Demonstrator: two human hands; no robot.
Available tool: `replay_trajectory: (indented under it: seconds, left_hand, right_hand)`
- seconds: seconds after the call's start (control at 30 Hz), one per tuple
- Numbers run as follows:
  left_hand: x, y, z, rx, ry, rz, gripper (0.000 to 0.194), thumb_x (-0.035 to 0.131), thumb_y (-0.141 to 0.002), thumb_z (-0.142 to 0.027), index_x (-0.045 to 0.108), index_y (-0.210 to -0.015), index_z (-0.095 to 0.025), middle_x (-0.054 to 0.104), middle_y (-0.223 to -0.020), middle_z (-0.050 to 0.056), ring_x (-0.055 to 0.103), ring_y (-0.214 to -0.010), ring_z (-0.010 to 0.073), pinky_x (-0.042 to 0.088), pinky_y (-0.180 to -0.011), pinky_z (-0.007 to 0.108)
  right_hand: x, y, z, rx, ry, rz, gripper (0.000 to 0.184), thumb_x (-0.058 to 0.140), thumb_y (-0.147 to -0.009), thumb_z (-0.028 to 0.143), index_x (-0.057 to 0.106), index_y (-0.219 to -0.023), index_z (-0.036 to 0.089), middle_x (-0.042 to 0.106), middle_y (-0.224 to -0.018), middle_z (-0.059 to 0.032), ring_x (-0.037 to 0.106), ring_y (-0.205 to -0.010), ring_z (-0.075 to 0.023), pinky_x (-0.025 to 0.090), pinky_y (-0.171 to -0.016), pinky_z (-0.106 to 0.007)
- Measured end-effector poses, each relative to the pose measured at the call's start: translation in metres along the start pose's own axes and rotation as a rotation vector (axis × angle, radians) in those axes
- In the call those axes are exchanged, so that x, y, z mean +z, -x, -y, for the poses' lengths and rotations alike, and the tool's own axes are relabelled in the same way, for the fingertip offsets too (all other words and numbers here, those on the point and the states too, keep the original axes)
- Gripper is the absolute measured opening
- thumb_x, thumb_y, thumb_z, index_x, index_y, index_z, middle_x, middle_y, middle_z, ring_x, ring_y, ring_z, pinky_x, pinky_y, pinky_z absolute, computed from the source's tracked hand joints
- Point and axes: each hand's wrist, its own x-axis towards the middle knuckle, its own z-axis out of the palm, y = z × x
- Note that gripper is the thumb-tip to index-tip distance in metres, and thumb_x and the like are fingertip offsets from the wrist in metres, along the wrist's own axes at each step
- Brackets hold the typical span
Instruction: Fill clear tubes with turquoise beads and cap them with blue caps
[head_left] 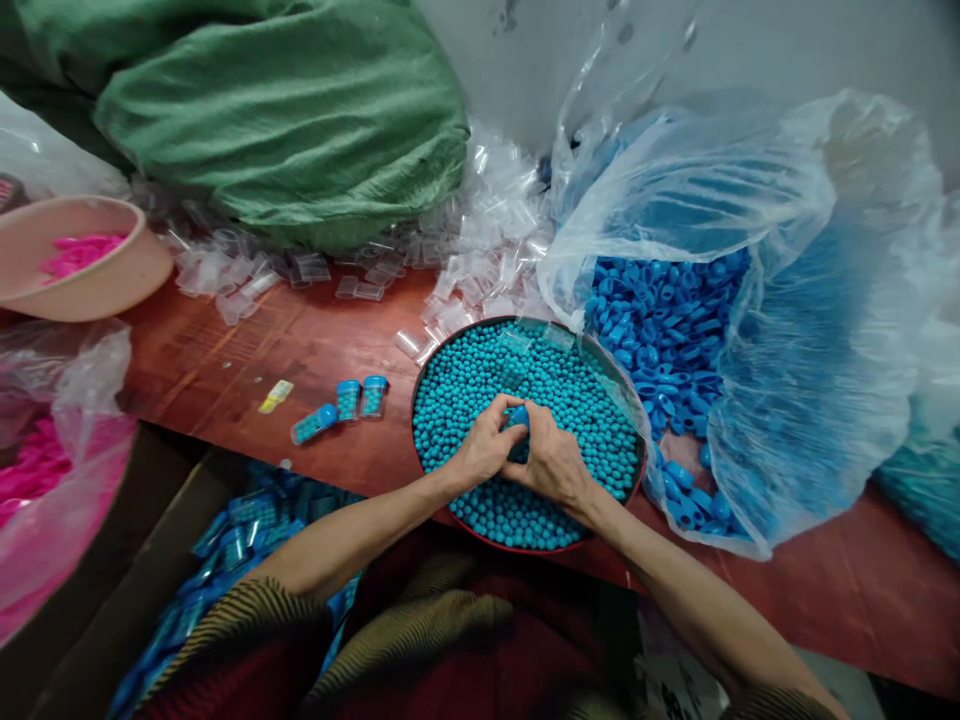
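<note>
Over a round tray (pixel 417 420) full of teal beads (pixel 465 385), my two hands meet on a small blue-capped bottle (pixel 517 416). My left hand (pixel 489 442) closes its fingers on the bottle's left side. From the right, my right hand (pixel 553 458) grips it with thumb and fingers near the cap. The fingers hide most of the bottle's body. Left of the tray, two bead-filled bottles (pixel 361 398) stand upright on the red table (pixel 225 385). Another filled bottle (pixel 313 425) lies on its side by them.
Blue caps (pixel 664 320) spill from a clear plastic bag (pixel 817 380) at right. Clear empty tubes (pixel 480 270) lie behind the tray, below a green sack (pixel 300 130). A pink basin (pixel 82 280) sits at left. Below the table edge are filled bottles (pixel 240 530).
</note>
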Motion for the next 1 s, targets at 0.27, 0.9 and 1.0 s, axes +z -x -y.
replay_trajectory:
  seconds: [0.27, 0.9, 1.0]
  left_hand:
    - [0.005, 0.002, 0.004, 0.028, -0.101, -0.039, 0.015, 0.051, -0.081, -0.021, 0.052, -0.095, -0.018, 0.05, -0.072, -0.004, 0.048, -0.066, 0.0105, 0.041, -0.065, 0.022]
    - [-0.092, -0.007, -0.007, 0.173, -1.022, -0.4, 0.033, 0.04, -0.089, -0.028, 0.058, -0.114, -0.015, 0.065, -0.102, 0.009, 0.06, -0.094, 0.0226, 0.046, -0.086, 0.034]
    - [-0.053, -0.04, -0.006, 0.192, -0.919, -0.258, 0.034, 0.045, -0.089, -0.029, 0.054, -0.118, -0.015, 0.063, -0.106, 0.01, 0.06, -0.095, 0.0218, 0.046, -0.086, 0.034]
  right_hand:
    - [0.005, -0.001, 0.0, 0.023, 0.013, 0.054, 0.065, 0.056, -0.076, 0.052, 0.044, -0.121, 0.007, 0.058, -0.093, -0.0154, 0.061, -0.07, -0.0242, 0.049, -0.05, -0.032]
    - [-0.046, -0.078, -0.158, 0.395, -0.005, -0.317, 0.043, 0.05, -0.084, 0.033, 0.059, -0.118, 0.01, 0.06, -0.116, -0.0178, 0.054, -0.108, -0.0281, 0.042, -0.093, -0.042]
    - [-0.039, -0.102, -0.165, 0.385, 0.037, -0.111, 0.048, 0.053, -0.082, 0.032, 0.056, -0.124, 0.008, 0.056, -0.121, -0.0197, 0.052, -0.109, -0.0291, 0.041, -0.092, -0.04]
